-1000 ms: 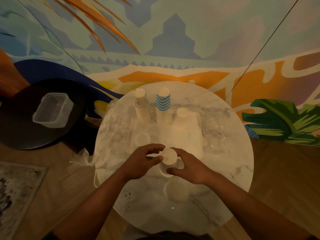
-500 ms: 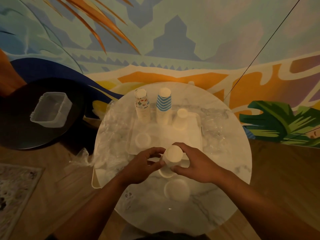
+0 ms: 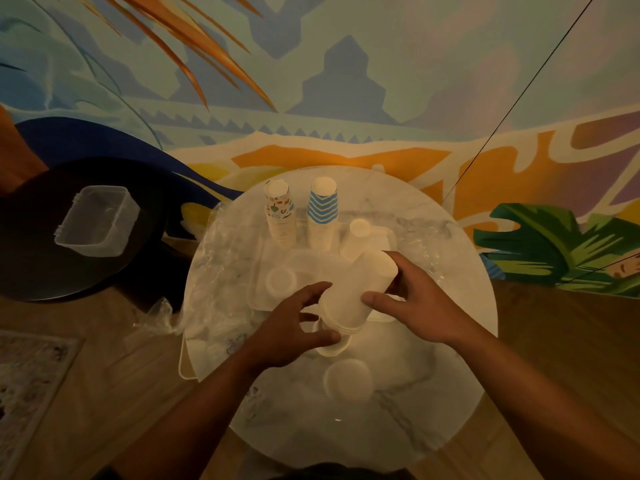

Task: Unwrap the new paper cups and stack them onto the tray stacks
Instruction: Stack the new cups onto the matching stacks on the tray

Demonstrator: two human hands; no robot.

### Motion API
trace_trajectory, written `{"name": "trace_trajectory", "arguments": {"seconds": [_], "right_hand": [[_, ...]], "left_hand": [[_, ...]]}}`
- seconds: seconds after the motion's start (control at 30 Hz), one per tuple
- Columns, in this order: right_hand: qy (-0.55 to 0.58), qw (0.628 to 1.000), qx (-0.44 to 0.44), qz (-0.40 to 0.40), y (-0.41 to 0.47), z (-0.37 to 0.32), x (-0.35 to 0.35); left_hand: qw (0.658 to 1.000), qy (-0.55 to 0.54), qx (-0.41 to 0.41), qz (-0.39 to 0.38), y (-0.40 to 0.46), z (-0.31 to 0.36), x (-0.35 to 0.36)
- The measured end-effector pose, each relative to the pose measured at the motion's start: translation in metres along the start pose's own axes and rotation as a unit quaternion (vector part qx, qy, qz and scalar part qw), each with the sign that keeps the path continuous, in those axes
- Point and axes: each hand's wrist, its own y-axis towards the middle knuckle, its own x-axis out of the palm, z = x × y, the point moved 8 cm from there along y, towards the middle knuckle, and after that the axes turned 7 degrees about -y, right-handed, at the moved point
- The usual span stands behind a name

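From the head camera, the right hand now grips a plain white stack of cups, lifted off the marble table and tipped toward the tray, where half a second ago it sat lower between both hands. The left hand has let go, fingers spread loosely beside the stack's rims. The move suggests this bundle is unwrapped and bound for the short white stack beside the blue-striped stack.

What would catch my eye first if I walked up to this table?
Probably the stack of plain white cups tilted in mid-air at the centre, gripped by the right hand, the left hand beside its rims. Behind them, a blue-striped cup stack stands on the tray.
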Motion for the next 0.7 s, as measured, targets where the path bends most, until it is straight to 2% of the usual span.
{"name": "trace_trajectory", "arguments": {"seconds": [0.13, 0.27, 0.7], "right_hand": [[0.074, 0.997, 0.018, 0.023, 0.005, 0.006, -0.002], [0.096, 0.994, 0.026, 0.040, 0.012, 0.009, -0.008], [0.062, 0.997, 0.018, 0.051, 0.045, -0.003, -0.028]], "left_hand": [[0.999, -0.013, 0.028, 0.028, 0.008, 0.013, -0.002], [0.998, -0.026, 0.036, 0.037, 0.014, 0.018, -0.006], [0.996, -0.023, 0.062, 0.063, 0.045, 0.035, -0.023]]}}
